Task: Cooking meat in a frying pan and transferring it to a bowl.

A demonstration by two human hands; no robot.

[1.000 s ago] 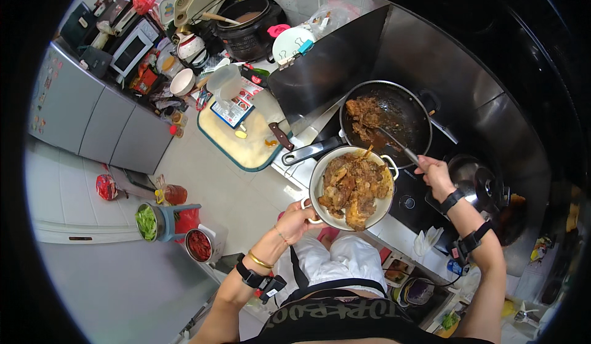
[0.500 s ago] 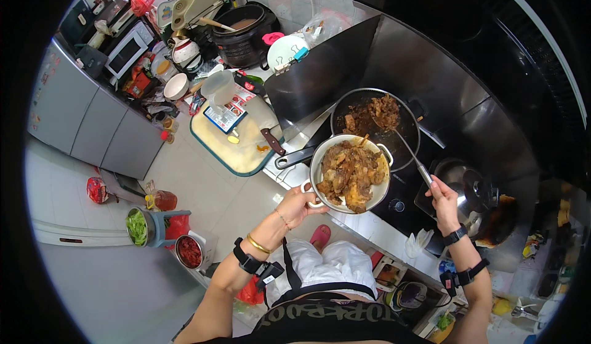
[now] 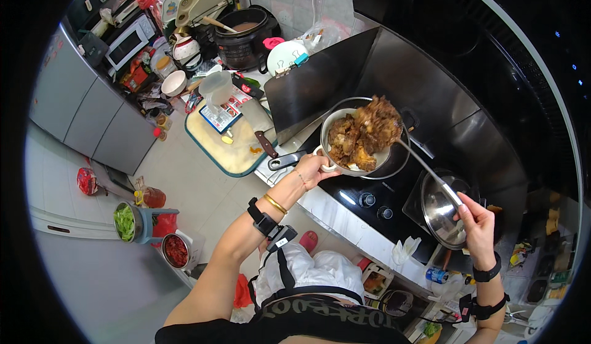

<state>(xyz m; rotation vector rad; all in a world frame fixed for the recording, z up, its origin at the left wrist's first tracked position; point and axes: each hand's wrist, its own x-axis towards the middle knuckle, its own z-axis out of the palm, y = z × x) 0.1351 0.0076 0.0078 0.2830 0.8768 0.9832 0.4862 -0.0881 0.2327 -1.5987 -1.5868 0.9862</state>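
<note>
My left hand [image 3: 314,168] grips the side handle of a white two-handled pot [image 3: 383,158], its fingers closed around it. Browned meat pieces [image 3: 346,142] fill much of that pot. Beneath it, a frying pan on the stove is partly covered; the pan's handle [image 3: 287,160] sticks out to the left. In my closed right hand [image 3: 478,226] is the long metal handle of a ladle [image 3: 431,173]. Its head is heaped with brown meat [image 3: 379,122], slightly blurred, over the right part of the pot. The food hides the ladle's head.
A cutting board [image 3: 206,141] with a cleaver [image 3: 265,142] lies to the left. Behind the pan stands a dark splash guard [image 3: 320,92]. A glass lid [image 3: 440,212] rests right of the pan, near the stove knobs [image 3: 375,205]. A multicooker [image 3: 243,45] stands at the back.
The ladle has risen from the frying pan with a heap of meat and is now above the pot. My right hand moved right and nearer. The pot shifted up over the pan.
</note>
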